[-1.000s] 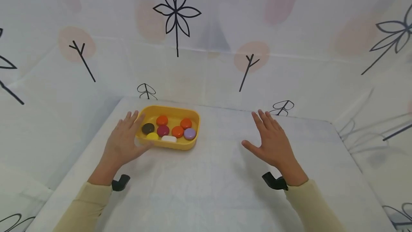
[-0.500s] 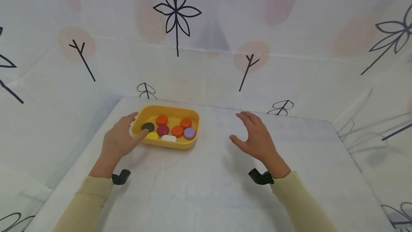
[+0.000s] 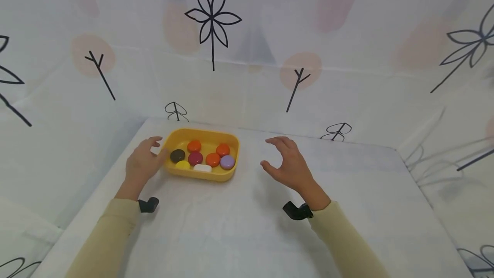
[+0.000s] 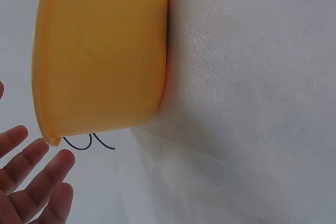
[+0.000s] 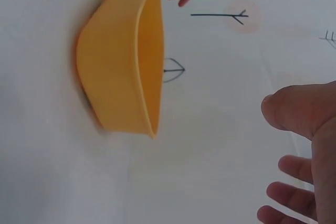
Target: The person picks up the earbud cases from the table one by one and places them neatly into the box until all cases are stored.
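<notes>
A yellow plastic tray [image 3: 197, 175] stands toward the back of the table, left of the middle. Inside it lie several glossy rounded pieces: orange ones [image 3: 212, 159], a dark grey one [image 3: 177, 155], a maroon one [image 3: 195, 158], a lilac one [image 3: 227, 162], a yellow one [image 3: 183, 164] and a white oblong one [image 3: 202, 168]. My left hand [image 3: 142, 161] is at the tray's left end, fingers spread, its thumb overlapping the rim in the head view. In the left wrist view its fingertips [image 4: 64, 160] show close by the rim. My right hand [image 3: 288, 165] hovers right of the tray, holding nothing, thumb and fingers apart.
A white cloth covers the table [image 3: 231, 231]. Behind it and at both sides hangs pale fabric [image 3: 247, 89] printed with black line plants and soft coloured spots. Each wrist carries a black camera mount [image 3: 298, 211] over the table.
My right hand has moved left toward the tray, its fingers bending inward. The left hand has drawn slightly left to the tray's end, its fingers more curved. The tray has stayed put.
</notes>
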`<state>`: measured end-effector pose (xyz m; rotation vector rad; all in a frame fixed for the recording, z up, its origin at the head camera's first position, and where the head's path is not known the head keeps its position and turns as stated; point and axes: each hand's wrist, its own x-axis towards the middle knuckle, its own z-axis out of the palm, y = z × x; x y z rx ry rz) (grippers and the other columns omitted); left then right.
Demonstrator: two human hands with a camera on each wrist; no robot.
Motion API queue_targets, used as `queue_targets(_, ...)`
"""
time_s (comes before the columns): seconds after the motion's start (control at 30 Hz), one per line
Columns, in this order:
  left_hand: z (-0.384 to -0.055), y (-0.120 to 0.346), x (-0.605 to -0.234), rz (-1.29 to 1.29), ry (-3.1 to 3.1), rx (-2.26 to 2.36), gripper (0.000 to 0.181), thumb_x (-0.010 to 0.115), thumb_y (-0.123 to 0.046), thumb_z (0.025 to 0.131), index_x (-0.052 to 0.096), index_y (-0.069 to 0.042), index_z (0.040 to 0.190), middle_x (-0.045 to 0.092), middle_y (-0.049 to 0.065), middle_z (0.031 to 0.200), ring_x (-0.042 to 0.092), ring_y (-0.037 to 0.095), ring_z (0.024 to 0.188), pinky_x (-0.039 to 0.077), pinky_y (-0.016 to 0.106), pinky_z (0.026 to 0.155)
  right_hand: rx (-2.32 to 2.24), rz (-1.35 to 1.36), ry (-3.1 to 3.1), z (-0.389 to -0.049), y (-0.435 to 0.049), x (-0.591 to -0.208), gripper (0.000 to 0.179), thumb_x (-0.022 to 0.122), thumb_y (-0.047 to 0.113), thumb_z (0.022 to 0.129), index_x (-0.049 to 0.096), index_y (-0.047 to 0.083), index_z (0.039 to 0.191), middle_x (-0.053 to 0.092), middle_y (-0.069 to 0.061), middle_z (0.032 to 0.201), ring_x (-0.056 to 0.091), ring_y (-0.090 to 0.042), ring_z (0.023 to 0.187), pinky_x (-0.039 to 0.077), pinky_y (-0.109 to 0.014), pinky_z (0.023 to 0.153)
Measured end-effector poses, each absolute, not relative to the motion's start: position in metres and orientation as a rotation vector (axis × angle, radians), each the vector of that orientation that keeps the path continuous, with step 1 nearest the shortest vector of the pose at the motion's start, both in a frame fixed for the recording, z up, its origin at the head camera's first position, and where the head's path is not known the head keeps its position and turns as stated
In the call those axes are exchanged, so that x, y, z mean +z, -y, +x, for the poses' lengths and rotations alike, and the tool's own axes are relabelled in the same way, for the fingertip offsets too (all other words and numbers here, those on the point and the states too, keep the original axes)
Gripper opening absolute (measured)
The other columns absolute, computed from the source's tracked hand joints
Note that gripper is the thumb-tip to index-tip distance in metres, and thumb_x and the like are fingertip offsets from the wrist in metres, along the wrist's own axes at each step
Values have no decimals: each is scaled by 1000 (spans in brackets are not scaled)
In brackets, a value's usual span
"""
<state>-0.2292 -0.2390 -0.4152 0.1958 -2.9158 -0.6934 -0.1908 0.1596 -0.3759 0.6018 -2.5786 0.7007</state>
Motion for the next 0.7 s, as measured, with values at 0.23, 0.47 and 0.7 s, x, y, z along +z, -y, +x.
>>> queue_targets(0.23, -247, 239, -424, 323, 2918, -777, 55, 38, -49, 84, 37, -19, 131, 48, 11, 122, 50, 27, 89, 47, 40, 71, 718, 628, 2609, -192, -148, -376, 52, 63, 40, 73, 48, 20, 119, 45, 4, 122, 38, -15, 115, 43, -37, 89)
queue_targets(0.47, -255, 240, -430, 410, 2919, -866, 50, 41, -41, 85, 40, -19, 129, 50, 12, 118, 49, 27, 89, 46, 38, 70, 742, 694, 2609, -197, -137, -378, 52, 63, 38, 74, 48, 18, 120, 47, 5, 120, 44, -13, 111, 44, -34, 89)
queue_targets(0.7, -261, 238, -440, 456, 2887, -948, 46, 44, -38, 85, 42, -20, 128, 50, 11, 117, 48, 27, 89, 45, 34, 65, 766, 742, 2646, -206, -122, -377, 51, 63, 38, 74, 50, 17, 118, 52, 2, 116, 48, -14, 104, 45, -33, 86)
